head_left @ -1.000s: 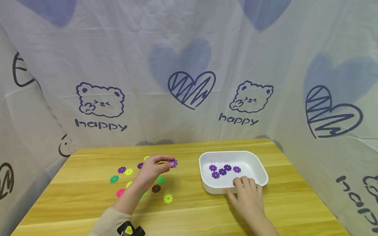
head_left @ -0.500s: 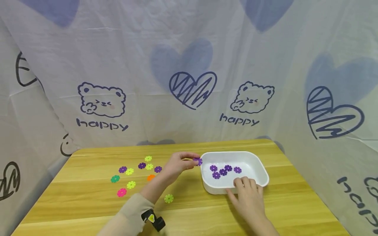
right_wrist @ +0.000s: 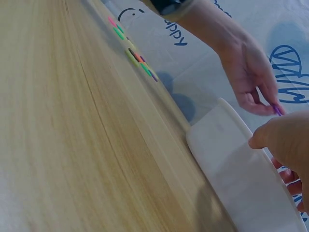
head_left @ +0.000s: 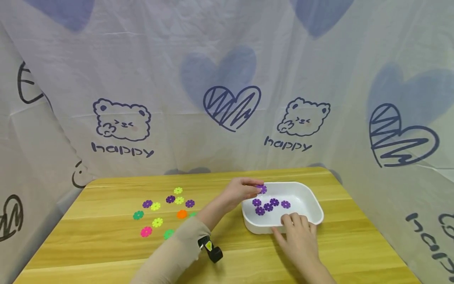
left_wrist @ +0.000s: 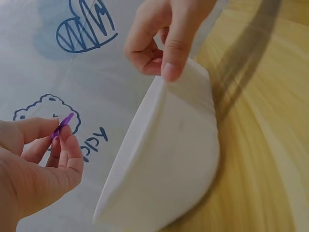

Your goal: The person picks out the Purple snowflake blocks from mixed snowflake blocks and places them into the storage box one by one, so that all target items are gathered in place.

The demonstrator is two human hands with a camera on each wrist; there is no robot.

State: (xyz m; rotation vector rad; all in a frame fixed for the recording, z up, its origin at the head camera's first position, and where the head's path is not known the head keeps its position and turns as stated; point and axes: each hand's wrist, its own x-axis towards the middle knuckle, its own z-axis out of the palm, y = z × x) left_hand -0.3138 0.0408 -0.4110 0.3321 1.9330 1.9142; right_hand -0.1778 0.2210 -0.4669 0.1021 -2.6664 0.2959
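My left hand pinches a purple snowflake disc above the left end of a white plastic tub. In the left wrist view that snowflake disc is seen edge-on between thumb and fingers, apart from the tub. Several purple snowflake discs lie on the tub's floor. My right hand grips the tub's near rim, fingers over the inside and thumb on the outer wall. In the right wrist view the tub's wall partly hides the fingers of that hand.
Left on the wooden table lie scattered snowflake discs: yellow, green, pink, orange and purple. My left forearm covers part of this area. A printed cloth hangs behind the table.
My left hand has carried the purple snowflake disc rightward from over the scattered discs to above the tub. The right hand and the tub have stayed in place.
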